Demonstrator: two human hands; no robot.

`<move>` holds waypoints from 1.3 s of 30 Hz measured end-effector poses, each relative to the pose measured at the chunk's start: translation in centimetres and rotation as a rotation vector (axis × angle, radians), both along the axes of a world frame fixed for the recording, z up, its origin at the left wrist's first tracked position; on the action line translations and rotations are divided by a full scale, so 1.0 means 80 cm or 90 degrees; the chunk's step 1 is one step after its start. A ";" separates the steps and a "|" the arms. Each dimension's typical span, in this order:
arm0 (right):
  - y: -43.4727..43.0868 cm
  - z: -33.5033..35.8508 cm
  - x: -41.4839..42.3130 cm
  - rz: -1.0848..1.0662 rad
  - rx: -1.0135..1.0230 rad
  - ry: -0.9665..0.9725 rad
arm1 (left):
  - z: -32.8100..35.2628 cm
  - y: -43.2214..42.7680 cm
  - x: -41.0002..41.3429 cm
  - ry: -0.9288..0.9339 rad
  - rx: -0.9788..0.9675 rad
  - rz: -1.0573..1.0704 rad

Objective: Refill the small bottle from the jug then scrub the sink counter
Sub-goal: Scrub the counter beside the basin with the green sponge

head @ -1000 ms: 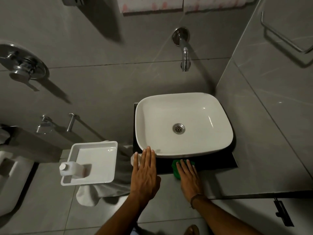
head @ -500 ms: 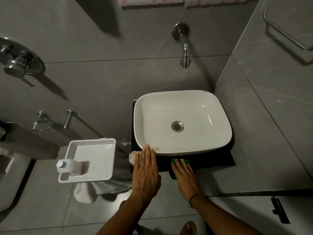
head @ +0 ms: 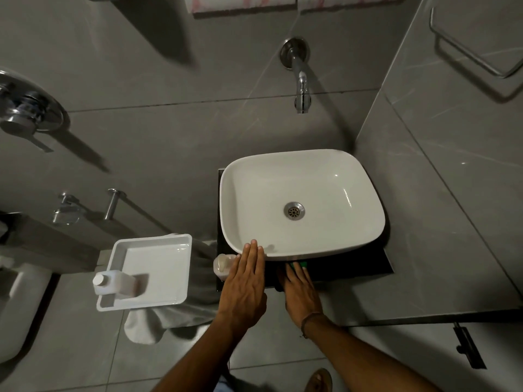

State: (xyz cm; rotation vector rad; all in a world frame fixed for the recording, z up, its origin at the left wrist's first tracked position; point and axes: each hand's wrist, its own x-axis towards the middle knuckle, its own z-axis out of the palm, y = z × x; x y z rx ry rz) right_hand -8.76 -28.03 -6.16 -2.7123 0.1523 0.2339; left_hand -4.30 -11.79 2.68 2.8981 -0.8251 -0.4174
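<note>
On the dark counter [head: 353, 268] under the basin [head: 302, 205] (grey tiles around), both hands flat, right hand [head: 301, 295] on green scrubber [head: 301, 264].

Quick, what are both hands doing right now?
Left hand: open, flat, fingertips on the white ceramic basin's rim, holding nothing.
Right hand: open, flat, pressing a green scrub pad on the dark counter.
</note>
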 end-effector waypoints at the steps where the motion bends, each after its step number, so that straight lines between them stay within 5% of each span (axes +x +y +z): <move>1: 0.014 0.004 0.003 -0.036 0.069 0.000 | -0.002 0.003 0.001 -0.006 -0.009 -0.005; 5: 0.037 0.003 -0.008 -0.004 0.222 -0.012 | -0.009 0.007 0.002 -0.016 -0.035 -0.027; 11: -0.049 -0.006 -0.020 0.120 -0.049 -0.082 | -0.007 0.013 0.007 -0.030 -0.067 -0.036; 15: -0.042 0.000 0.000 0.032 -0.051 -0.041 | -0.004 0.009 0.005 -0.004 -0.049 -0.029; 20: -0.072 -0.003 -0.044 0.182 -0.061 -0.092 | 0.010 0.005 0.004 0.027 -0.012 -0.041; 28: -0.167 0.010 -0.018 -0.032 -0.075 -0.016 | 0.023 -0.005 -0.006 0.036 -0.040 -0.015; 33: -0.197 -0.003 -0.066 0.079 -0.064 -0.002 | 0.022 -0.005 -0.012 0.038 -0.019 -0.016; 39: -0.230 0.015 -0.034 -0.218 -0.054 0.002 | 0.024 -0.007 -0.013 0.037 0.017 -0.018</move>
